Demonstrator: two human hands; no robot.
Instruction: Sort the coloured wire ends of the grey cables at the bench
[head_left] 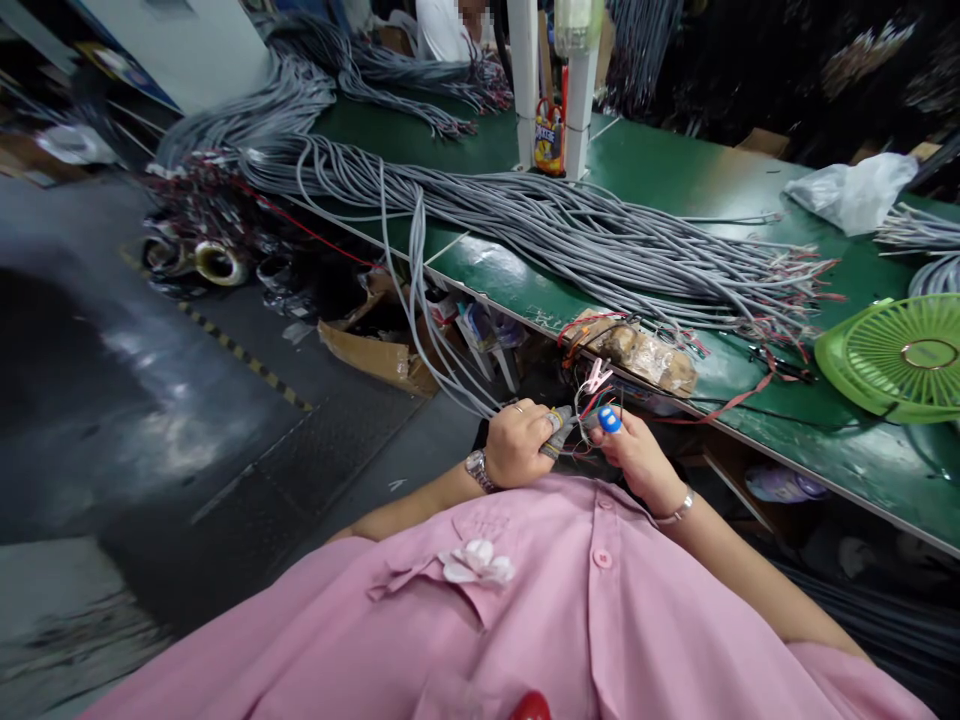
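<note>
My left hand [516, 443], with a watch on the wrist and a ring on one finger, is closed around a bunch of grey cables [450, 375] that hang down from the green bench [675, 170]. My right hand [634, 452], a blue cap on one fingertip and a bracelet on the wrist, pinches the thin red and white wire ends [589, 400] that stick out of that bunch. Both hands sit close together just above my pink shirt, below the bench edge.
A big heap of grey cables [570, 235] lies across the bench. A green fan [904, 355], a white plastic bag [851, 190], a taped brown bundle [645, 355] and white posts [525, 80] are on it. Cardboard [375, 350] and tape rolls [217, 262] lie on the floor at left. Another person is at the far end.
</note>
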